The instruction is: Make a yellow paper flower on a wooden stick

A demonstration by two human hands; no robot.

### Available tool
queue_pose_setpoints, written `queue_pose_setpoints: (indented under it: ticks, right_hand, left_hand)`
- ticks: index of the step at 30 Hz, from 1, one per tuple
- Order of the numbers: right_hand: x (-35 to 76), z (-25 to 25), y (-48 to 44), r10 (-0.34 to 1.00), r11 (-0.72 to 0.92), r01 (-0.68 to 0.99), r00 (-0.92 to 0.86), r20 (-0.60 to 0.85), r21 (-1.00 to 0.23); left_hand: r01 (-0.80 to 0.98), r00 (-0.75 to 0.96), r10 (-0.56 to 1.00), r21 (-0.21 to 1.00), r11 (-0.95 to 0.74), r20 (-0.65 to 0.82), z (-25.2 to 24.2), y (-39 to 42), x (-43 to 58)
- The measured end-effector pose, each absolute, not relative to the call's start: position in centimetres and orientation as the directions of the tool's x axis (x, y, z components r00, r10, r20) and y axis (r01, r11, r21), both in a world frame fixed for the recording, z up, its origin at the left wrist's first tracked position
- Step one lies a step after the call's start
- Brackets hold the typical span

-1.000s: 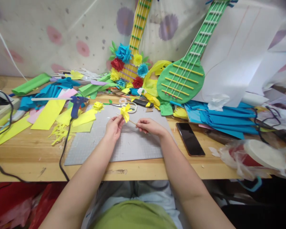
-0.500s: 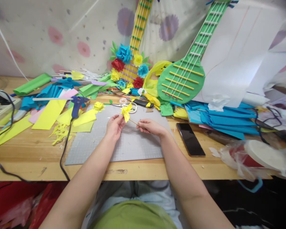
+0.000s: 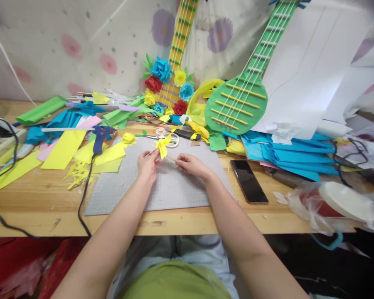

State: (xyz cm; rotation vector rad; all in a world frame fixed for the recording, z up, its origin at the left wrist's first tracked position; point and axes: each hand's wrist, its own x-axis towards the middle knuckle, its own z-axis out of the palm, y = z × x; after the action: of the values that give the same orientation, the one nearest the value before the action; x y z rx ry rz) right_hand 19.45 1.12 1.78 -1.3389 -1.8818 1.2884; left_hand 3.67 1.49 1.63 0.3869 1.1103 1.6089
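Observation:
Over the grey cutting mat (image 3: 174,191), my left hand (image 3: 148,166) has its fingers closed on a yellow paper flower (image 3: 163,146). My right hand (image 3: 188,163) pinches a thin wooden stick (image 3: 171,158) that slants from its fingertips toward the flower. The point where stick and flower meet is too small to make out. White-handled scissors (image 3: 173,140) lie just behind the flower. A finished yellow paper rose (image 3: 128,138) rests at the mat's upper left, beside a small green paper leaf (image 3: 139,135).
A blue glue gun (image 3: 100,139) with its cord lies on yellow paper strips (image 3: 64,149) to the left. On the right are a phone (image 3: 248,181), blue crepe paper (image 3: 296,151) and a bagged tub (image 3: 345,201). Yellow (image 3: 182,37) and green (image 3: 237,104) paper instruments lean behind.
Both hands have shifted slightly left, carrying the flower and stick along. The flower has turned a little and its petals face differently.

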Motion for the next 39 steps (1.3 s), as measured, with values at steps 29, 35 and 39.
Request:
queue_pose_setpoints:
  ticks: [29,35,39]
  right_hand:
    - [19.1,2.4,0.9,0.891,-0.086,0.291,-0.405,-0.205,-0.953]
    - [18.9,1.9,1.1,0.895,-0.079,0.307,-0.397,-0.204,-0.948]
    - [18.9,1.3,1.4,0.922,-0.059,0.324,-0.344,-0.176,-0.944]
  left_hand:
    - [0.603,-0.42,0.769,0.781,-0.16,0.482,0.5,1.3,2.9]
    - [0.676,-0.38,0.753,0.717,-0.171,0.538,0.2,1.5,2.6]
    - [0.789,-0.278,0.702,0.573,-0.223,0.656,0.5,1.6,2.0]
